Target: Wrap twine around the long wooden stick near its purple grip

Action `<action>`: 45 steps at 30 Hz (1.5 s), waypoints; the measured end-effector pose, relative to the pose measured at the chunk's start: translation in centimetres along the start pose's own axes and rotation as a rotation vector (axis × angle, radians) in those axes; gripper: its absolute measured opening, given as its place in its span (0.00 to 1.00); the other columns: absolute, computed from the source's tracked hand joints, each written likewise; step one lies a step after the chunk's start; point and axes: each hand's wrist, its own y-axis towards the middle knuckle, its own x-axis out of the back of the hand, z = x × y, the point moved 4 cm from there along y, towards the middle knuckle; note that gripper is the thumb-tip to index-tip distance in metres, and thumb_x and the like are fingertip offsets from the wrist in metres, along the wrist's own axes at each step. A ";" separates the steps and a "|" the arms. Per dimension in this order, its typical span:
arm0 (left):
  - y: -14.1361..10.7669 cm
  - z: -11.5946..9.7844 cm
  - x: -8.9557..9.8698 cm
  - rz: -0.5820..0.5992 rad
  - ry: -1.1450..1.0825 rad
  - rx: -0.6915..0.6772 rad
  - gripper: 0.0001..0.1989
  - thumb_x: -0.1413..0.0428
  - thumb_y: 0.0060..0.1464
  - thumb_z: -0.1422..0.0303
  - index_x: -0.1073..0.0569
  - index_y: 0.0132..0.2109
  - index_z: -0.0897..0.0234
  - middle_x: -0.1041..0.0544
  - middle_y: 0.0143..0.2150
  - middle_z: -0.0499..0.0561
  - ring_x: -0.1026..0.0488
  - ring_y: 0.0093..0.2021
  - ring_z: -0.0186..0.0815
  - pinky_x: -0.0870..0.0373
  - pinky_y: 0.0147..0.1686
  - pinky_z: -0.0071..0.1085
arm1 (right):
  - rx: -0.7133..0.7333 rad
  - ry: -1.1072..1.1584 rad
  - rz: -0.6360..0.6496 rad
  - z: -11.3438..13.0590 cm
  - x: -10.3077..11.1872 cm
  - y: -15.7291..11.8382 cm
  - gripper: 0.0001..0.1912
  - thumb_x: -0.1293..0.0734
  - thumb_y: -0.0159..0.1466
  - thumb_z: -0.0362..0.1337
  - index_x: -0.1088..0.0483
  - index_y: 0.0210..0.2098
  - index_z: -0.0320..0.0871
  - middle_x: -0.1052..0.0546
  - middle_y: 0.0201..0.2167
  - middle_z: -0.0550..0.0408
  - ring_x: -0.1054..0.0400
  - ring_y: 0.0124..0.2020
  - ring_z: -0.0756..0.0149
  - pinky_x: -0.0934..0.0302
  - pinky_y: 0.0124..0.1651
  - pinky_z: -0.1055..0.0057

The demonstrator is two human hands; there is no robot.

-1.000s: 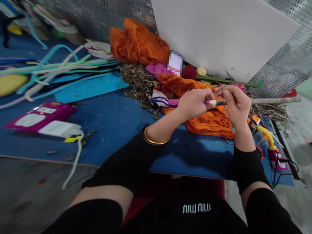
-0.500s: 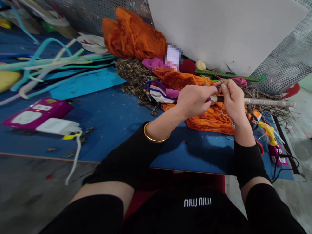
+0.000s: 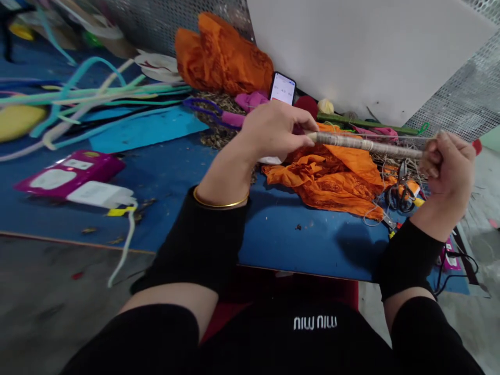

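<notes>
My left hand (image 3: 269, 127) is closed around the left part of a long stick (image 3: 347, 141), whose middle is wrapped in greyish-beige cord. A pink section (image 3: 233, 119) with a dark purple loop (image 3: 203, 105) sticks out on the left of that hand. My right hand (image 3: 449, 159) is a closed fist at the stick's right end. A thin string (image 3: 406, 137) stretches taut just above the stick and runs into the right fist. Whether the right fingers also grip the stick is hidden. Orange cloth (image 3: 328, 179) lies crumpled below.
Black scissors (image 3: 402, 190) and a small cutting tool (image 3: 389, 222) lie near my right forearm. A phone (image 3: 283, 88) leans behind the cloth. Coloured flexible strips (image 3: 101, 94), a magenta pack (image 3: 74, 174) and a blue sheet (image 3: 148, 130) lie left. Dry twigs are at right.
My hands were close together on the stick; now they are far apart. The left hand moved left with the stick and purple loop; the right moved right, and the string is drawn out.
</notes>
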 end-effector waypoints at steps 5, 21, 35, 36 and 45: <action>-0.4 2.0 1.9 0.156 -0.050 -0.022 0.09 0.36 0.49 0.67 0.15 0.38 0.61 0.20 0.29 0.48 0.26 0.29 0.34 0.35 0.33 0.29 | -0.043 -0.100 -0.215 -3.1 7.6 1.3 0.20 0.19 0.53 0.50 0.28 0.19 0.48 0.45 0.11 0.65 0.57 0.09 0.81 0.76 0.18 0.62; -0.3 3.4 1.9 0.211 -0.381 0.052 0.15 0.35 0.47 0.61 0.15 0.40 0.65 0.25 0.25 0.48 0.30 0.26 0.30 0.33 0.30 0.28 | -0.192 -0.058 -0.152 -9.3 7.5 4.3 0.41 0.25 0.35 0.76 0.51 0.17 0.55 0.59 0.13 0.68 0.68 0.15 0.76 0.69 0.23 0.59; 0.7 -0.3 -2.7 0.059 -0.747 0.099 0.08 0.35 0.55 0.68 0.16 0.42 0.65 0.22 0.28 0.51 0.30 0.21 0.30 0.33 0.23 0.30 | 0.223 -0.283 0.202 -1.4 -10.6 -1.5 0.25 0.28 0.64 0.58 0.22 0.50 0.47 0.18 0.49 0.50 0.24 0.51 0.60 0.31 0.61 0.57; 0.7 -0.7 -3.1 0.066 -0.750 0.094 0.08 0.35 0.56 0.68 0.16 0.42 0.65 0.21 0.28 0.51 0.29 0.22 0.31 0.32 0.23 0.30 | 0.218 -0.175 0.227 -1.7 -11.9 -1.7 0.28 0.29 0.64 0.61 0.24 0.51 0.47 0.18 0.49 0.51 0.24 0.52 0.60 0.30 0.60 0.58; 0.6 -1.4 -3.8 0.015 -0.798 0.131 0.09 0.36 0.58 0.65 0.17 0.42 0.65 0.18 0.32 0.55 0.25 0.24 0.33 0.29 0.24 0.31 | 0.338 -0.302 0.096 1.0 -14.1 -4.5 0.23 0.35 0.71 0.55 0.28 0.28 0.46 0.25 0.31 0.55 0.27 0.37 0.65 0.28 0.49 0.62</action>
